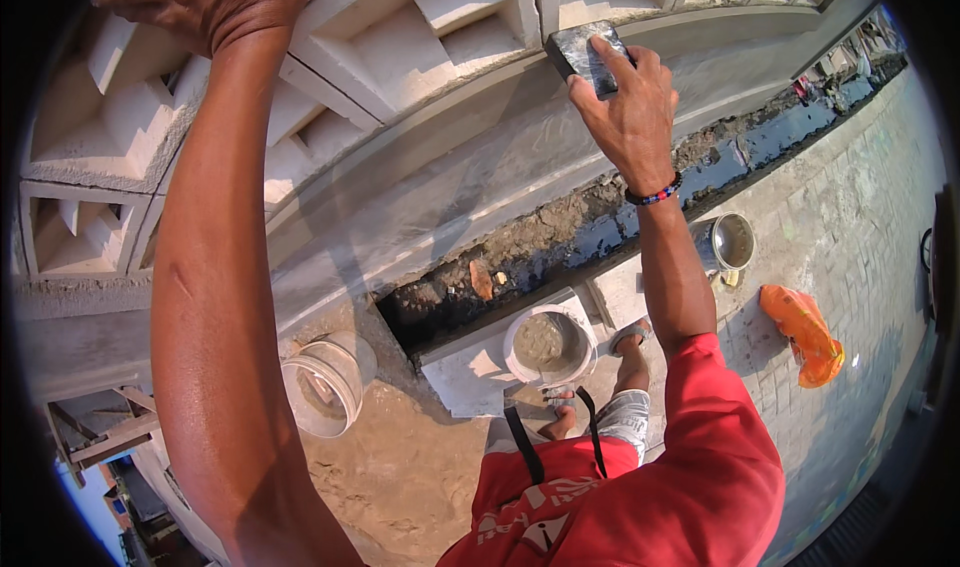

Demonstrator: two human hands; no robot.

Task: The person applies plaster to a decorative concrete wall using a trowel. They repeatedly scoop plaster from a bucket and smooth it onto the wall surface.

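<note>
My left hand (200, 2) is raised to the white patterned lattice blocks (410, 52) at the upper left, its fingers apart and slightly bent; whether it rests on them I cannot tell. My right hand (630, 117) grips a dark, flat rectangular block (575, 52) smeared with grey, held at the lower edge of the lattice, just above the grey plastered wall band (720, 77).
Below runs an open drain (720, 197) with dark water. Beside my feet are a white bucket of grey mix (548, 342), another white bucket (322, 387) and a metal bucket (730, 242). An orange sack (805, 337) lies on the paving (855, 197); sand (385, 472) covers the lower left.
</note>
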